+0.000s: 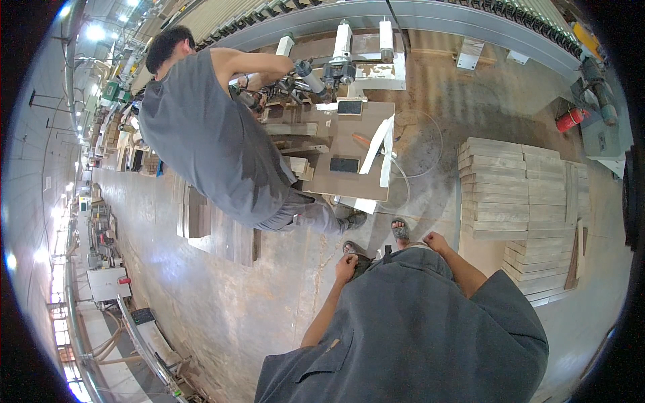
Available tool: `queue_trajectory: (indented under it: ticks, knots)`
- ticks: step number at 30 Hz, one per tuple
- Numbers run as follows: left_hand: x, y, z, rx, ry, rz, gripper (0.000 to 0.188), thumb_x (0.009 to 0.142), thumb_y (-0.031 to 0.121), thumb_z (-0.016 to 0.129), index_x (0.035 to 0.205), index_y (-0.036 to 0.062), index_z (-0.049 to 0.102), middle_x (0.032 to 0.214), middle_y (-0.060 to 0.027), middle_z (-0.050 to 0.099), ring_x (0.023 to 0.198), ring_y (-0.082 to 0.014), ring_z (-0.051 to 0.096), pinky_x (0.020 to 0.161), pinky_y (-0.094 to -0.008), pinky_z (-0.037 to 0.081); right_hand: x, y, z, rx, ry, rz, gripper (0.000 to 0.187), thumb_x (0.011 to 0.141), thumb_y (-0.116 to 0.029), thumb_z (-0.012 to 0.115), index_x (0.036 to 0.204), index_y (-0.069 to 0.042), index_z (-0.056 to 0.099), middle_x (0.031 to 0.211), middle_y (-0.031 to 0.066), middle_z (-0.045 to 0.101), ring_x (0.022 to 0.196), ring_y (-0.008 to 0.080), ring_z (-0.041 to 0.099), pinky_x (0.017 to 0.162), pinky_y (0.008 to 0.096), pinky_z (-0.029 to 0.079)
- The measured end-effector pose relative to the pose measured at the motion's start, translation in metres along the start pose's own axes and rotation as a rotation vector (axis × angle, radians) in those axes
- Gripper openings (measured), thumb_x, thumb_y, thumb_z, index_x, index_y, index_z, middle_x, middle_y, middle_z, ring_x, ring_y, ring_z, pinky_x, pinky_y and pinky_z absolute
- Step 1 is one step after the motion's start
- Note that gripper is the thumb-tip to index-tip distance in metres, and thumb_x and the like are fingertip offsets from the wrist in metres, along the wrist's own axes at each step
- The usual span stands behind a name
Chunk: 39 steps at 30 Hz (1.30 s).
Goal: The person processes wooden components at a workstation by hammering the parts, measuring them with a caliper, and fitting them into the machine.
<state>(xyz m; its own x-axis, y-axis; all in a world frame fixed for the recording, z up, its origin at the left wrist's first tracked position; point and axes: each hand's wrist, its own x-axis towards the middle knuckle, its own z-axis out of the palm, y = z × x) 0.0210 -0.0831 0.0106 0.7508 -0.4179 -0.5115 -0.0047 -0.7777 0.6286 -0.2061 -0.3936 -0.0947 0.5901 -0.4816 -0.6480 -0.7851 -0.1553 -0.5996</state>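
My left hand (346,267) hangs at the left side of my waist, with its fingers curled in beside my dark clothing. My right hand (437,242) is closed at the right side of my waist, next to my waistband. What either hand holds, if anything, is too small to make out. Ahead of me stands a brown-topped workbench (336,138), beyond the reach of both hands. Two dark phone-like slabs (344,165) lie on it, with white strips (376,144) along its right side and a small orange-handled tool (361,140).
At front left a co-worker in a grey sleeveless shirt (208,134) leans over the bench, arms toward machine heads (339,72). Stacked wooden boards (494,178) stand to my right; more boards (232,235) lie behind the co-worker. A red fire extinguisher (571,119) is at far right.
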Motion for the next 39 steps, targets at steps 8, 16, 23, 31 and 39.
queue_trajectory:
  ticks: [8,16,23,31,39]
  knots:
    - [0.000,0.004,-0.001,0.015,0.000,-0.022,0.032,0.082,0.038,0.060,0.096,0.0093,0.065,0.079,-0.0072,0.067,0.076,-0.0212,0.064,0.069,-0.0327,0.048,0.006,0.009,0.004,-0.016,0.011,-0.004,0.038,0.076,-0.038,0.062,0.089,-0.002,0.064,0.086,0.0166,0.065,0.081,0.0276,0.063,0.073,0.0348,0.048]
    - [0.002,0.002,0.000,-0.001,0.010,-0.012,0.032,0.082,0.036,0.061,0.097,0.0085,0.065,0.080,-0.0081,0.067,0.077,-0.0209,0.064,0.070,-0.0320,0.048,0.006,0.004,0.002,-0.022,-0.009,-0.001,0.037,0.077,-0.037,0.061,0.089,-0.003,0.064,0.086,0.0161,0.065,0.081,0.0279,0.063,0.073,0.0352,0.048]
    - [0.006,-0.003,0.001,-0.007,-0.020,-0.029,0.032,0.083,0.036,0.061,0.096,0.0081,0.064,0.079,-0.0076,0.067,0.076,-0.0196,0.064,0.070,-0.0311,0.048,0.007,0.006,0.001,-0.062,-0.002,-0.074,0.037,0.077,-0.038,0.061,0.089,-0.003,0.064,0.086,0.0159,0.065,0.081,0.0277,0.063,0.073,0.0357,0.048]
    - [0.003,0.004,-0.004,-0.046,-0.007,-0.043,0.029,0.083,0.033,0.061,0.095,0.0065,0.064,0.078,-0.0073,0.067,0.074,-0.0177,0.064,0.069,-0.0300,0.048,0.005,-0.003,0.001,-0.023,-0.012,0.028,0.037,0.078,-0.038,0.061,0.091,-0.003,0.065,0.089,0.0159,0.066,0.084,0.0275,0.063,0.075,0.0358,0.048]
    - [0.000,0.007,-0.005,-0.016,0.015,-0.044,0.028,0.083,0.033,0.061,0.094,0.0071,0.064,0.077,-0.0074,0.067,0.073,-0.0189,0.064,0.068,-0.0305,0.048,0.010,0.000,0.003,-0.036,-0.023,0.010,0.037,0.077,-0.038,0.062,0.089,-0.004,0.066,0.089,0.0167,0.065,0.085,0.0285,0.063,0.075,0.0353,0.048]
